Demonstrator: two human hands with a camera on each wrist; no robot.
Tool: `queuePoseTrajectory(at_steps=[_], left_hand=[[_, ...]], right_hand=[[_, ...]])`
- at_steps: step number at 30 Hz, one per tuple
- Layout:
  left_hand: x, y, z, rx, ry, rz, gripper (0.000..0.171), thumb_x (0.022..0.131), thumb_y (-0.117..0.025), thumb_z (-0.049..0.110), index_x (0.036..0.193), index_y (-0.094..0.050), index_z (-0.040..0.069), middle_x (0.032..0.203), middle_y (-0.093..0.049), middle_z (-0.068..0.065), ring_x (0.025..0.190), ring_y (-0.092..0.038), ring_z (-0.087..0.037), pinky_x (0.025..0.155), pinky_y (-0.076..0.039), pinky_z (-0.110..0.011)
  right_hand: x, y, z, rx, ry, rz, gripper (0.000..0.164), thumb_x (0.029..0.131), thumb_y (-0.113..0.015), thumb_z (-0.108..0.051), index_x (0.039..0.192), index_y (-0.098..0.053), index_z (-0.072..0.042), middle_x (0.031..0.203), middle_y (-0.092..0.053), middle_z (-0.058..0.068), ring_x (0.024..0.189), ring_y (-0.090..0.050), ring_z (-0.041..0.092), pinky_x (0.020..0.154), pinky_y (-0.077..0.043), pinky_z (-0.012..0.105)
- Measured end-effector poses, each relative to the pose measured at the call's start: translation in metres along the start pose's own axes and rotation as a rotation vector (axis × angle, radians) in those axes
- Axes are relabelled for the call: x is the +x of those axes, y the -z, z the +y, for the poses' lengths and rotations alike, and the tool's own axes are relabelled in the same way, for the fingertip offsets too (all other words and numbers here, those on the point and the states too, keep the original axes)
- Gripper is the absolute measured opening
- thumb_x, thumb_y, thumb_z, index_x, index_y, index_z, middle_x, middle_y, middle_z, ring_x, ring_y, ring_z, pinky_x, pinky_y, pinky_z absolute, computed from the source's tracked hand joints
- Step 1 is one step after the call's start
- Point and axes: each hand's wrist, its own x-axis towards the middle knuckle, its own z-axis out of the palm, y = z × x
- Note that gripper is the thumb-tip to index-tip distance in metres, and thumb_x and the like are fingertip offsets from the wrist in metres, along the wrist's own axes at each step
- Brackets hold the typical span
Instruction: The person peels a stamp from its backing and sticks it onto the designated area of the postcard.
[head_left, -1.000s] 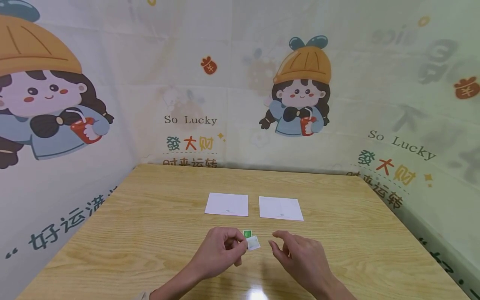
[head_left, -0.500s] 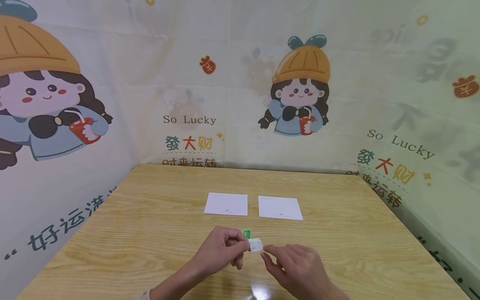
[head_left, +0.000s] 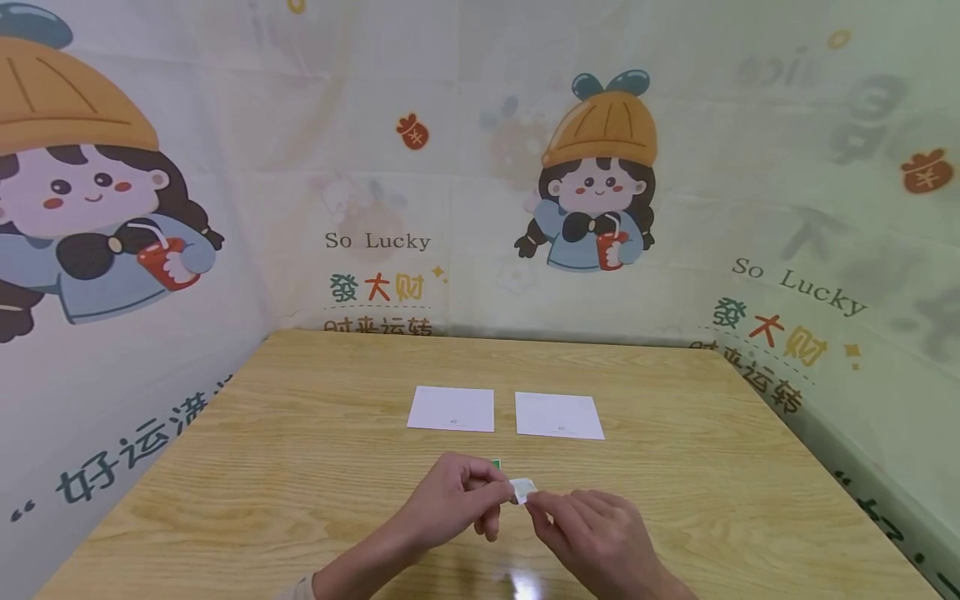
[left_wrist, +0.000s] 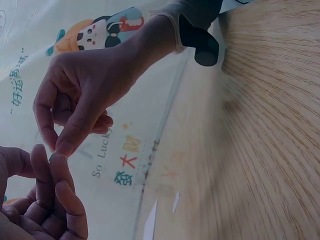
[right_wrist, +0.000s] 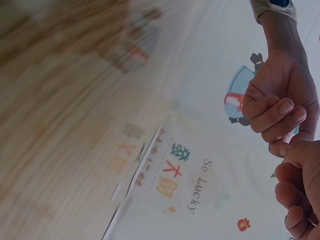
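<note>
Above the table, my left hand point(head_left: 457, 500) pinches a small pale stamp-like square of paper point(head_left: 521, 488) between thumb and forefinger. My right hand point(head_left: 588, 533) meets it from the right, thumb and forefinger pinching the square's near right edge. In the left wrist view the fingertips of the right hand point(left_wrist: 85, 90) come together with those of the left hand point(left_wrist: 40, 205), covering most of the square. The right wrist view likewise has both hands' fingertips meeting. Behind the left hand, a green stamp point(head_left: 497, 463) with a white border lies on the table, mostly hidden.
Two white cards point(head_left: 451, 409), each with a small mark near its lower edge, lie side by side beyond the hands on the wooden table point(head_left: 262, 467). A printed cloth point(head_left: 480, 208) hangs around the back and sides of the table.
The right hand has come in from the right and taken the edge of the pale square. The left hand has shifted slightly right, covering more of the green stamp.
</note>
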Motion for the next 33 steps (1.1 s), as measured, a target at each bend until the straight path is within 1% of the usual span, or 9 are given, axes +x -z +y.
queuePoseTrajectory(at_steps=[6, 9, 12, 15, 18, 22, 23, 30, 33], left_hand=[[0.003, -0.004, 0.001, 0.0, 0.011, 0.007, 0.017, 0.096, -0.066, 0.015, 0.09, -0.074, 0.001, 0.059, -0.064, -0.014, 0.057, -0.061, -0.011, 0.059, -0.05, -0.022], [0.005, -0.005, 0.001, -0.001, 0.011, 0.012, 0.017, 0.096, -0.067, 0.017, 0.091, -0.074, 0.002, 0.06, -0.064, -0.013, 0.057, -0.061, -0.011, 0.059, -0.049, -0.023], [0.006, -0.006, 0.001, 0.03, -0.002, 0.027, 0.017, 0.096, -0.069, 0.02, 0.091, -0.074, 0.004, 0.06, -0.064, -0.012, 0.058, -0.06, -0.011, 0.059, -0.048, -0.022], [0.008, -0.005, 0.003, 0.105, -0.023, 0.054, 0.018, 0.097, -0.069, 0.023, 0.092, -0.073, 0.007, 0.061, -0.065, -0.008, 0.059, -0.058, -0.011, 0.054, -0.042, -0.022], [0.011, -0.003, 0.004, 0.199, -0.055, 0.092, 0.018, 0.098, -0.068, 0.025, 0.092, -0.073, 0.009, 0.063, -0.067, -0.004, 0.059, -0.058, -0.01, 0.052, -0.037, -0.022], [0.016, 0.0, 0.001, 0.285, -0.112, 0.126, 0.012, 0.099, -0.065, 0.019, 0.094, -0.073, 0.011, 0.067, -0.07, -0.001, 0.06, -0.063, -0.009, 0.056, -0.044, -0.023], [0.017, 0.0, -0.001, 0.305, -0.129, 0.132, 0.011, 0.099, -0.065, 0.017, 0.094, -0.073, 0.011, 0.068, -0.07, 0.0, 0.06, -0.063, -0.008, 0.058, -0.046, -0.024], [0.029, -0.002, -0.01, 0.494, -0.276, 0.189, 0.006, 0.097, -0.065, 0.009, 0.094, -0.07, 0.01, 0.076, -0.07, 0.008, 0.071, -0.064, -0.004, 0.069, -0.054, -0.026], [0.034, -0.004, -0.012, 0.558, -0.295, 0.208, 0.004, 0.097, -0.067, 0.01, 0.098, -0.07, 0.008, 0.088, -0.073, 0.003, 0.084, -0.068, -0.01, 0.079, -0.057, -0.031]], right_hand=[[-0.002, 0.001, 0.002, -0.01, -0.043, 0.008, 0.027, 0.101, -0.054, -0.013, 0.081, -0.07, -0.007, 0.056, -0.049, -0.012, 0.046, -0.031, -0.005, 0.049, -0.024, 0.003], [-0.007, 0.002, 0.003, 0.002, -0.128, -0.019, 0.027, 0.103, -0.053, -0.018, 0.082, -0.069, -0.009, 0.054, -0.046, -0.014, 0.046, -0.032, -0.006, 0.048, -0.025, 0.003], [-0.015, 0.003, 0.004, 0.07, -0.273, -0.074, 0.028, 0.105, -0.053, -0.025, 0.086, -0.068, -0.012, 0.054, -0.046, -0.016, 0.046, -0.034, -0.009, 0.047, -0.026, 0.002], [-0.022, 0.004, 0.006, 0.161, -0.434, -0.121, 0.024, 0.105, -0.056, -0.031, 0.091, -0.069, -0.016, 0.055, -0.048, -0.017, 0.049, -0.035, -0.012, 0.047, -0.027, 0.002], [-0.026, 0.006, 0.009, 0.255, -0.569, -0.143, 0.005, 0.098, -0.07, -0.018, 0.094, -0.07, -0.018, 0.057, -0.048, -0.018, 0.05, -0.034, -0.014, 0.045, -0.027, 0.003], [-0.029, 0.007, 0.013, 0.362, -0.75, -0.171, 0.028, 0.083, -0.079, 0.006, 0.093, -0.07, -0.019, 0.056, -0.048, -0.018, 0.047, -0.035, -0.014, 0.04, -0.028, 0.007], [-0.029, 0.008, 0.014, 0.384, -0.798, -0.179, 0.029, 0.083, -0.078, 0.007, 0.092, -0.07, -0.019, 0.056, -0.049, -0.018, 0.045, -0.035, -0.013, 0.039, -0.029, 0.009], [-0.03, 0.007, 0.028, 0.5, -1.117, -0.254, 0.005, 0.091, -0.076, -0.006, 0.091, -0.073, -0.009, 0.054, -0.056, -0.009, 0.044, -0.049, 0.003, 0.038, -0.037, 0.021], [-0.032, 0.004, 0.034, 0.535, -1.242, -0.29, 0.006, 0.091, -0.077, -0.011, 0.091, -0.073, -0.007, 0.055, -0.058, -0.003, 0.047, -0.055, 0.009, 0.042, -0.043, 0.024]])
